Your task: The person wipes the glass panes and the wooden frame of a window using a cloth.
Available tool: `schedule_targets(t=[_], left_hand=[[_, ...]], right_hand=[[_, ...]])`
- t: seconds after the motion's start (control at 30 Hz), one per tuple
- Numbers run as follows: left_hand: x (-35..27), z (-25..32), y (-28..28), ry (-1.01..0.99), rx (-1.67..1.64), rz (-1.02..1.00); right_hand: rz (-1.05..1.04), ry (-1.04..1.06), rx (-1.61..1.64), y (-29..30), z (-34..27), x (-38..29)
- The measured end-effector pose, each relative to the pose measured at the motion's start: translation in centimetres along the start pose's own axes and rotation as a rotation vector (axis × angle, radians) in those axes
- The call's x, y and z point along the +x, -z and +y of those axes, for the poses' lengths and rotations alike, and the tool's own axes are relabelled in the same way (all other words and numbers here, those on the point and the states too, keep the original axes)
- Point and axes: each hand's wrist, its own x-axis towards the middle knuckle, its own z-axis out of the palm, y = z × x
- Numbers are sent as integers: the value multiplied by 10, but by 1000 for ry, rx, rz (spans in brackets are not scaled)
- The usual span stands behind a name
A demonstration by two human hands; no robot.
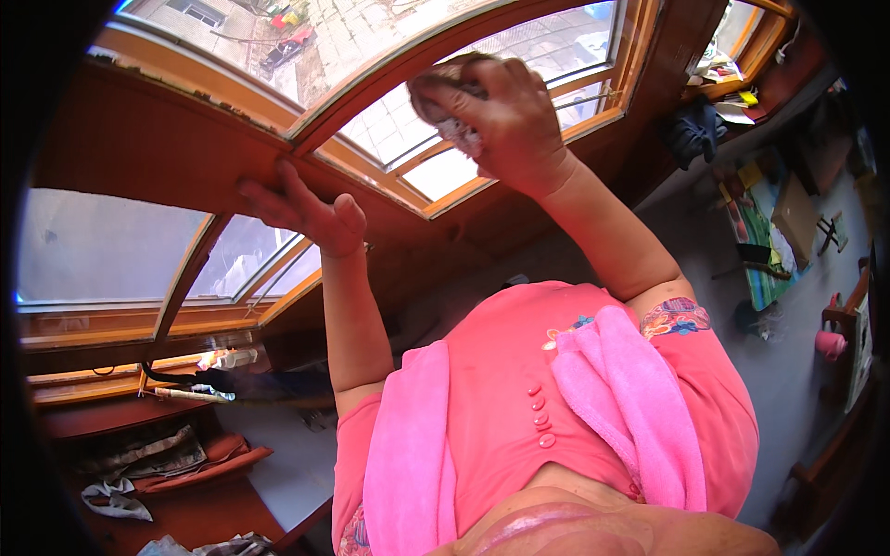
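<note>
My right hand (514,125) grips a crumpled wad (459,134), greyish white on its lower side and darker on top. The wad is at the glass pane (389,132) of a wood-framed window; whether it touches the glass I cannot tell. Lower and to the left, my left hand (306,212) has its fingers spread against or close to the brown wooden panel (167,132) beside the window frame. Nothing is in that hand. A pink towel (410,445) hangs round the neck, over a coral shirt.
Another window pane (104,243) is at the left. Below it, a wooden bench (201,514) bears folded papers and a whitish cloth (115,499). At right are a dark bundle (699,132) by the wall, a colourful table (758,229) with a cardboard box (795,215), and a pink mug (829,345).
</note>
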Motion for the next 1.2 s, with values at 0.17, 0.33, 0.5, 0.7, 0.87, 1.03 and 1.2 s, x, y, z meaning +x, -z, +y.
schedule_targets(t=[0.17,0.33,0.5,0.7,0.87,1.03,1.2], left_hand=[[2,-3,-2,-66,35,22],[0,-2,-1,-63,49,4],[0,-3,1,-67,63,-5],[8,0,2,-140,92,15],[12,4,2,-163,88,22],[9,2,4,-152,104,15],[10,5,3,-149,87,26]], right_hand=[[-1,-10,-51,21,50,-4],[18,7,-62,34,87,-7],[69,-72,-13,50,105,-6],[177,-124,-71,68,122,7],[219,-257,-81,68,144,-2],[242,-291,-176,70,157,-5],[206,-458,-318,60,171,-16]])
